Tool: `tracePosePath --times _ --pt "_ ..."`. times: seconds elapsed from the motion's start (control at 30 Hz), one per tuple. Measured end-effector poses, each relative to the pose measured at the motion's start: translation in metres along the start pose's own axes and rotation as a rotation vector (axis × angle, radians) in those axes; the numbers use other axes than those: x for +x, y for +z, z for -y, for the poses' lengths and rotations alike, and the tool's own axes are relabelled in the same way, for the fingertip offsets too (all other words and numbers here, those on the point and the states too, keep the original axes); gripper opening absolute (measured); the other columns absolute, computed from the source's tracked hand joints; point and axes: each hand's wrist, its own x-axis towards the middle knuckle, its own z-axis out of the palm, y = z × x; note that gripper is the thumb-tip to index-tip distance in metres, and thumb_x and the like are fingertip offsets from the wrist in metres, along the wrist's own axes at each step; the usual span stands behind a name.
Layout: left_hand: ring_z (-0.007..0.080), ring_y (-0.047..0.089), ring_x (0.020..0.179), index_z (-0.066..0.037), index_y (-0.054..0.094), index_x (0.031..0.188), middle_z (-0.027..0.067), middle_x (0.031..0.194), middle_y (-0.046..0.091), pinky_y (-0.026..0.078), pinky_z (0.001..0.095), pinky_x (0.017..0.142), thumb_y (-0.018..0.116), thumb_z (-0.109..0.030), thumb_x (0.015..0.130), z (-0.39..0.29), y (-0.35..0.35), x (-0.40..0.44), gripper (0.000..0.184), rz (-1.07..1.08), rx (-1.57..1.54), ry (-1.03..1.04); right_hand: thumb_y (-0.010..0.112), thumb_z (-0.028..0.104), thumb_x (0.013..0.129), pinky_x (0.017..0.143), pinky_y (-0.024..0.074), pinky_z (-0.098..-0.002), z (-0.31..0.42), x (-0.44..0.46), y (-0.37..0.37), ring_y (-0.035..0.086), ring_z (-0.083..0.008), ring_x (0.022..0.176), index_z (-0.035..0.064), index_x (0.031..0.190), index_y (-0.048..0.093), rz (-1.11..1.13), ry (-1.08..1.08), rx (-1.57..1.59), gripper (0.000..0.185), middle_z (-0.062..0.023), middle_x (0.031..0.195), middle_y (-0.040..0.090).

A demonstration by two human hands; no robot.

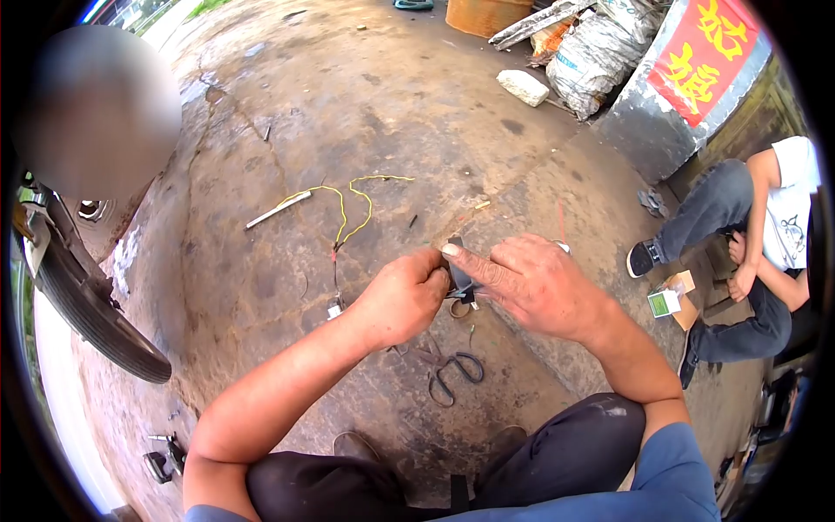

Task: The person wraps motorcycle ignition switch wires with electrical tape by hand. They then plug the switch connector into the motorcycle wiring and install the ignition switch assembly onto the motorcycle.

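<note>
Both my hands meet at the middle of the view, around a small dark part (460,268). My left hand (405,297) has its fingers curled and pinches the part's left side. On the other side my right hand (541,285) grips it, with a finger lying along its top. A white connector (334,311) hangs on a dark cable near my left wrist, and the cable leads up to yellow wires (341,205) on the ground. Black-handled scissors (456,376) lie below my hands, their blades partly hidden.
A wheel (91,300) stands at the left. A person (739,252) sits at the right, beside a small green-and-white box (664,303). A white rod (278,210) lies beyond my hands. Filled sacks (600,56), a pale stone (523,87) and a rusty drum (487,16) are at the back.
</note>
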Motion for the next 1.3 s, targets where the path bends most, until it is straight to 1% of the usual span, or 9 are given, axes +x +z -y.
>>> tracePosePath --times 0.2,0.3,0.43,0.57,0.67,0.77,0.9,1.17,1.3 --pt "0.013 0.059 0.085 0.0 0.052 0.121 0.0035 0.093 0.06 0.051 0.0321 0.074 0.046 0.002 0.097 -0.001 -0.013 -0.006 0.025 0.016 -0.22 0.094 0.071 0.009 0.089 0.081 0.0546 -0.0414 -0.017 -0.001 0.018 0.068 -0.0346 0.092 0.0058 0.122 0.069 -0.197 -0.013 0.125 0.034 -0.0116 0.1 0.069" --pt "0.0304 0.063 0.109 0.0 0.055 0.125 0.0193 0.124 0.057 0.057 0.0349 0.086 0.057 0.017 0.076 0.004 -0.015 -0.001 0.052 -0.11 0.224 0.796 0.069 0.007 0.092 0.078 0.0562 -0.04 -0.015 -0.006 0.017 0.07 -0.0344 0.09 0.0034 0.117 0.071 -0.169 0.145 0.36 0.026 -0.0132 0.1 0.073" --pt "0.0384 0.062 0.116 -0.004 0.062 0.132 0.0225 0.13 0.056 0.057 0.0387 0.084 0.07 0.009 0.076 0.004 -0.012 -0.003 0.058 -0.183 0.484 1.007 0.067 0.007 0.097 0.075 0.0563 -0.035 -0.011 -0.007 0.021 0.072 -0.0245 0.082 0.001 0.113 0.072 -0.07 0.404 0.796 0.018 -0.0152 0.094 0.075" --pt "0.0402 0.062 0.115 -0.006 0.062 0.129 0.0209 0.13 0.058 0.054 0.0438 0.095 0.073 -0.004 0.084 -0.002 -0.017 -0.009 0.047 -0.152 0.505 0.961 0.069 0.01 0.098 0.075 0.0553 -0.0321 -0.009 -0.007 0.022 0.071 -0.0168 0.084 0.0027 0.115 0.073 -0.008 0.494 0.986 0.019 -0.0144 0.095 0.075" --pt "0.0292 0.065 0.113 0.0 0.058 0.127 0.0159 0.12 0.064 0.054 0.0365 0.094 0.07 -0.012 0.095 0.008 -0.009 -0.014 0.036 -0.211 -0.059 0.64 0.069 0.009 0.097 0.075 0.0557 -0.0341 -0.012 -0.009 0.023 0.072 -0.0219 0.085 0.003 0.115 0.073 -0.099 0.376 0.952 0.02 -0.0132 0.095 0.074" --pt "0.0199 0.07 0.075 0.0 0.059 0.117 0.0089 0.089 0.069 0.057 0.0299 0.064 0.061 -0.015 0.104 -0.015 0.004 -0.015 0.019 -0.186 -0.938 0.183 0.07 0.004 0.092 0.079 0.0562 -0.0381 -0.013 -0.008 0.018 0.071 -0.0271 0.087 0.0026 0.112 0.072 -0.226 0.115 0.616 0.02 -0.0114 0.097 0.074" --pt "0.0173 0.055 0.048 -0.005 0.06 0.104 0.0045 0.069 0.059 0.037 0.0277 0.038 0.064 -0.018 0.104 -0.014 0.003 0.001 0.014 -0.045 -0.909 -0.188 0.075 0.002 0.083 0.085 0.0555 -0.0447 -0.005 -0.007 0.014 0.069 -0.0348 0.101 0.0039 0.104 0.071 -0.308 -0.028 0.356 0.021 -0.0154 0.113 0.072" --pt "0.0072 0.055 0.064 0.003 0.055 0.136 0.0031 0.087 0.068 0.044 0.0248 0.055 0.058 -0.008 0.098 0.0 0.005 0.003 0.039 0.108 -0.16 -0.053 0.07 -0.002 0.082 0.094 0.0558 -0.0437 -0.012 -0.007 0.024 0.067 -0.0367 0.12 0.0035 0.095 0.066 -0.239 -0.157 0.568 0.015 -0.0175 0.127 0.07" --pt "0.0091 0.062 0.082 0.002 0.062 0.133 0.0066 0.098 0.071 0.051 0.0269 0.068 0.057 -0.016 0.105 -0.007 -0.006 -0.004 0.034 -0.002 -0.144 0.098 0.072 0.005 0.091 0.078 0.0567 -0.0364 -0.017 -0.012 0.02 0.073 -0.0257 0.093 0.0028 0.102 0.068 -0.195 0.135 0.662 0.013 -0.0132 0.104 0.074"
